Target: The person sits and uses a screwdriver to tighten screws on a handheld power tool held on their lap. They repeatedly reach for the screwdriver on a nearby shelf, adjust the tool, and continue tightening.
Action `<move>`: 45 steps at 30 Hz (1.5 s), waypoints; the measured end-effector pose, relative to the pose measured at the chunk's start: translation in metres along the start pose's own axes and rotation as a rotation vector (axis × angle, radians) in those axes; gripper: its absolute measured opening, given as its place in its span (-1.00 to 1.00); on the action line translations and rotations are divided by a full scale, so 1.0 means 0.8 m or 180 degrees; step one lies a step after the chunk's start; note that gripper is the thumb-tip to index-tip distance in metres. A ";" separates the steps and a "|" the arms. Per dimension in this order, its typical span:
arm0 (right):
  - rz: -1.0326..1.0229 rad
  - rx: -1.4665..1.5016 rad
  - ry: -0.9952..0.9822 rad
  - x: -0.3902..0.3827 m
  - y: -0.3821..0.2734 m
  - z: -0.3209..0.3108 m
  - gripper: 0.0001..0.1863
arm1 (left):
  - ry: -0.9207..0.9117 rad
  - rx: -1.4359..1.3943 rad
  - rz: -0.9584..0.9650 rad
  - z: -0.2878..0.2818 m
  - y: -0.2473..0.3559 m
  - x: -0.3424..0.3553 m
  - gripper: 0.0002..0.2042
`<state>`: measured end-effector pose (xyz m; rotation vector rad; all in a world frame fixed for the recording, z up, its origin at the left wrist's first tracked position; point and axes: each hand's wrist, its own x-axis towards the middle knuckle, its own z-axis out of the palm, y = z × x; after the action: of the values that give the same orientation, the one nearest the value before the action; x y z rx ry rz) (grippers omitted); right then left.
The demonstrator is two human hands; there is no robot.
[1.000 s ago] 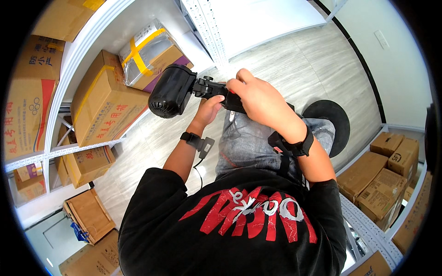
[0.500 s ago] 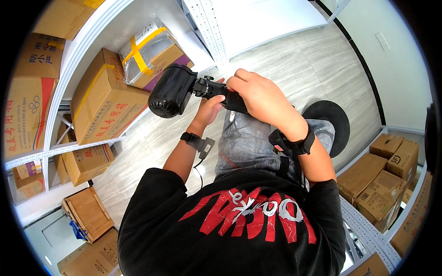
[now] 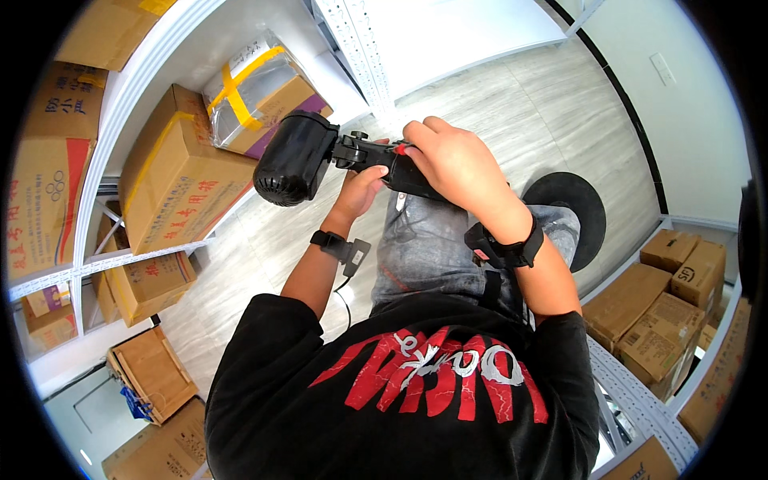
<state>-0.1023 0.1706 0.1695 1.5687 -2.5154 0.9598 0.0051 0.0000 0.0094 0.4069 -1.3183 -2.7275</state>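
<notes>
White metal shelving stacked with brown cardboard boxes flanks the grey plank floor. The black handheld device with a round drum-shaped head is up at chest height, clear of the shelves. The right hand wraps over its handle; the left hand supports it underneath. It seems merely gripped, work unfinished.

Brown cardboard cartons on white metal shelving, left. One silver-wrapped parcel with yellow tape, upper shelf. Smaller cartons on the lower shelf; open boxes on the floor beneath. Pale wood-look floor. Round black disc on the floor. More cartons stacked at right.
</notes>
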 end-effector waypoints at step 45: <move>0.0097 -0.0111 -0.0233 0.001 -0.012 0.001 -0.87 | -0.0004 0.0051 -0.0050 -0.004 -0.001 0.000 -0.42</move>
<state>-0.0946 0.1670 0.1735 1.5889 -2.5967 0.8724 0.0058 -0.0017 0.0066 0.4187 -1.3437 -2.7319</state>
